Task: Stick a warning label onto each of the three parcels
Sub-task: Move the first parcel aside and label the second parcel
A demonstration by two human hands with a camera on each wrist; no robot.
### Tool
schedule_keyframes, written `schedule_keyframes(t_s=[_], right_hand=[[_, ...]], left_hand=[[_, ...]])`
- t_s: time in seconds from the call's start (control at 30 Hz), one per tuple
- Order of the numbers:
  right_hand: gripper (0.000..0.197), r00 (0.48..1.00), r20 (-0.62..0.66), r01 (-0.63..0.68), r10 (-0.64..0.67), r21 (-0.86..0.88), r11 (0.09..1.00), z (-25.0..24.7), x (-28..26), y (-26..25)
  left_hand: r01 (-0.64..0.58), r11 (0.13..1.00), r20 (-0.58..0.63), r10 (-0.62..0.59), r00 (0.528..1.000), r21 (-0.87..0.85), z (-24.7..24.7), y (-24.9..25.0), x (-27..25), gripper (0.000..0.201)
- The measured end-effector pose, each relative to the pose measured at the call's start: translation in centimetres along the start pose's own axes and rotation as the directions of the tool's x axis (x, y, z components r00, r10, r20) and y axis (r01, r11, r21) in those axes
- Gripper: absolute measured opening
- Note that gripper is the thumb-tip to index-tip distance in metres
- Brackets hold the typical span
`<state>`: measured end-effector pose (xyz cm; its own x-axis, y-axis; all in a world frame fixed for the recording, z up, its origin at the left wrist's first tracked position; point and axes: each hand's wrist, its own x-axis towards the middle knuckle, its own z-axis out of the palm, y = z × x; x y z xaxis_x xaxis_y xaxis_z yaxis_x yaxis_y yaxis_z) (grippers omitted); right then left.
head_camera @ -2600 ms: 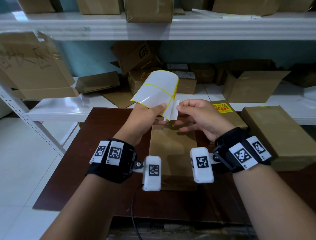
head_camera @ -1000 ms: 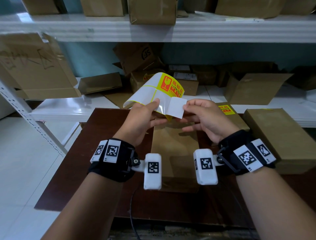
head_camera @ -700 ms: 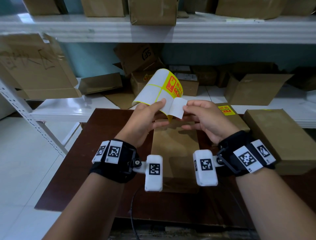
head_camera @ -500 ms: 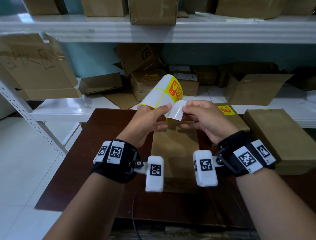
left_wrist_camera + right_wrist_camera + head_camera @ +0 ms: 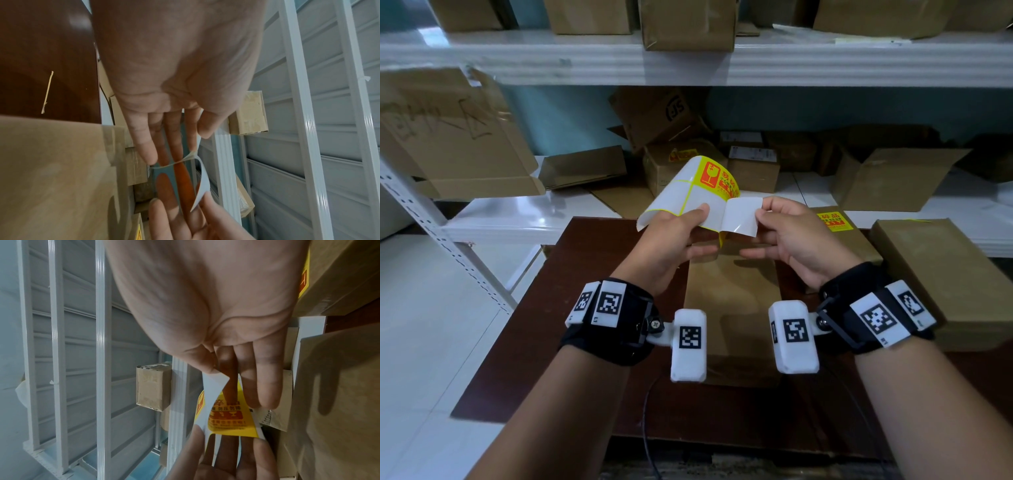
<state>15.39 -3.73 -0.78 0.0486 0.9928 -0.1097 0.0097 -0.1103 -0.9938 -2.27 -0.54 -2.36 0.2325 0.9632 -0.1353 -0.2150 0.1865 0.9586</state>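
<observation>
My left hand pinches a white label sheet with yellow borders, held above the table. One yellow and red warning label shows on its curled far side. My right hand pinches a partly peeled label, white back up, still joined to the sheet. From the right wrist its printed yellow face shows. A plain brown parcel lies under my hands. A second parcel behind my right hand carries a yellow label. A third, plain parcel lies at the right.
The dark brown table stands against a white shelf unit loaded with open and closed cardboard boxes. An upper shelf holds more boxes. White tiled floor lies to the left.
The sheet has turned so a printed label shows on its far side. My right hand has drawn the peeled flap further out to the right; both hands keep their pinch.
</observation>
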Motion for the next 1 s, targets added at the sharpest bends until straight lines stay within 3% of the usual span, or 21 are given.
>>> schedule_keyframes(t_s=[0.17, 0.3, 1.0], right_hand=[[0.016, 1.0, -0.003, -0.003, 0.003, 0.018, 1.0, -0.1, -0.1, -0.1], [0.026, 1.0, -0.013, -0.02, 0.021, 0.014, 1.0, -0.3, 0.0, -0.1], [0.029, 0.999, -0.001, -0.042, 0.042, 0.066, 0.997, -1.0, 0.2, 0.0]], left_hand=[[-0.008, 0.999, -0.006, 0.007, 1.0, -0.042, -0.3, 0.0, 0.2, 0.027], [0.001, 0.997, -0.023, -0.002, 1.0, -0.075, -0.4, 0.0, 0.2, 0.036], [-0.006, 0.979, -0.033, 0.0, 0.999, -0.201, -1.2, -0.2, 0.9, 0.036]])
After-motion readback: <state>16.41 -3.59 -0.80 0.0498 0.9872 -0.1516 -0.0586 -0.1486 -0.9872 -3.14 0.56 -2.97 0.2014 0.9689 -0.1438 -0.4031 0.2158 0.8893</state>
